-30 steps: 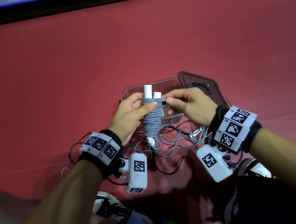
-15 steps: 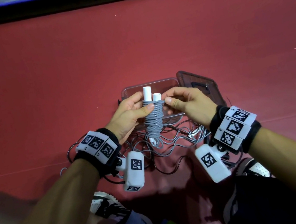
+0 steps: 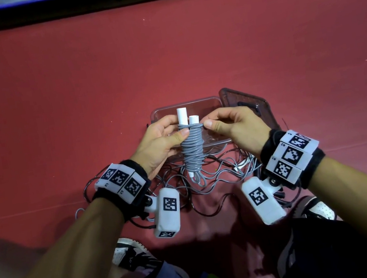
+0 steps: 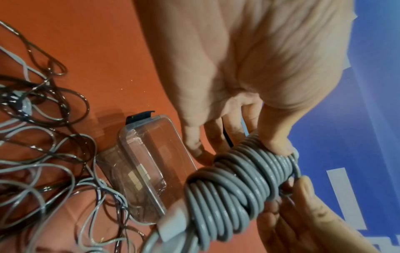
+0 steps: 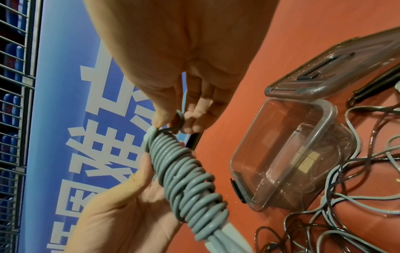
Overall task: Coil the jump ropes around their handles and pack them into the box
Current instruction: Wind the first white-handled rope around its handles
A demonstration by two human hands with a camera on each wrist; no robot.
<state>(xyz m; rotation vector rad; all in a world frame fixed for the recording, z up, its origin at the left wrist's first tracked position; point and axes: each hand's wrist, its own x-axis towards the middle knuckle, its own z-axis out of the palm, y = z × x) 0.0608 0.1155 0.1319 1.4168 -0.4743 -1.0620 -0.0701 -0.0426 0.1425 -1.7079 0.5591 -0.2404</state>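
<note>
The grey jump rope, coiled tight round its two white handles, is held upright between both hands, above the red floor. The bundle is gripped by the left hand, thumb pressed across the coils and fingers curled behind. At the top turn, the rope's last loop is pinched by the right hand between thumb and forefinger (plainly seen from the right wrist). Just beyond the grip and lower down, the clear box is seen standing open, nothing visible inside; its dark lid is propped against the box's rim, behind the right hand. Below the grip, toward the person, loose grey and dark ropes are spread in a tangle on the floor. Under the wrists, sneakers are visible.
</note>
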